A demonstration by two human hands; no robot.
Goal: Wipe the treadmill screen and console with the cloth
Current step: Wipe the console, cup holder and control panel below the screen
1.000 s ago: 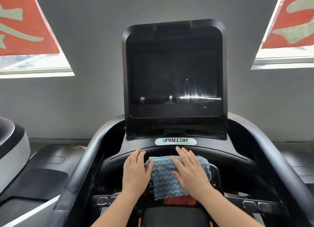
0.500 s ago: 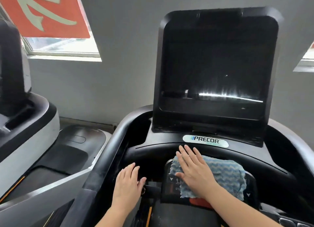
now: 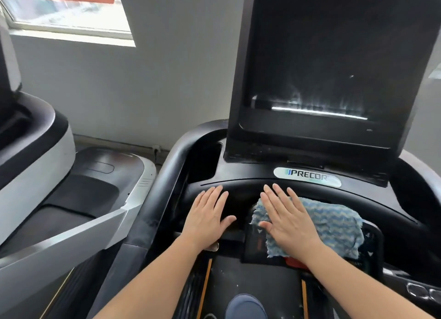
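Observation:
The black treadmill console (image 3: 238, 175) curves across the lower middle, with its dark screen (image 3: 334, 63) standing upright above it at the right. A blue and white wavy-patterned cloth (image 3: 334, 225) lies on the small control panel in the console's centre. My right hand (image 3: 286, 218) presses flat on the left part of the cloth, fingers spread and pointing away from me. My left hand (image 3: 207, 213) rests flat and bare on the console's inner curve, left of the cloth, holding nothing.
Another treadmill (image 3: 47, 175) in grey and black stands close on the left. A grey wall with a window (image 3: 71, 20) lies behind. The belt and a blue shoe (image 3: 245, 306) show below the console. Silver grip sensors (image 3: 420, 291) sit on the right handlebar.
The view has swung left and down. My left hand left the cloth and moved left onto the bare console. My right hand stays flat on the cloth.

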